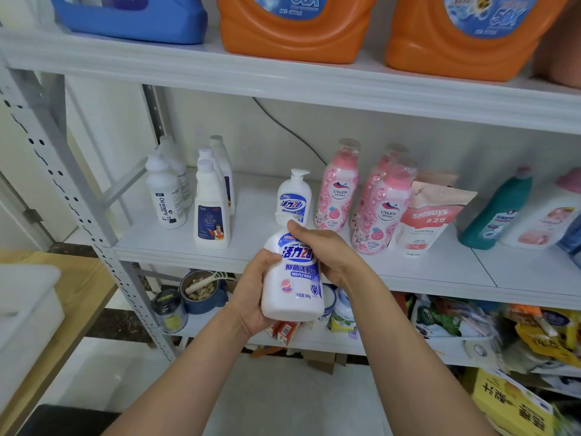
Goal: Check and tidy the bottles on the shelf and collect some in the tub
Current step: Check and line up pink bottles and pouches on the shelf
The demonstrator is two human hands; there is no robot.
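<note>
You held the white hand-soap bottle [292, 287] out in front of the middle shelf [440, 278], clear of its front edge, with the label turned up toward you, which I take to be for checking it. Your left hand [254, 287] cupped the lower body from the left, fingers curled under it. Your right hand [327, 256] wrapped the shoulder from the right, thumb up near the neck. Both forearms reached forward and converged on the bottle. The white tub [28, 306] sat off to your left on the wooden table [78, 294], well apart from the bottle. Beyond your hands, on the shelf board, a matching pump bottle [294, 196] stood upright, with pink bottles [338, 190] just beside it on the right.
</note>
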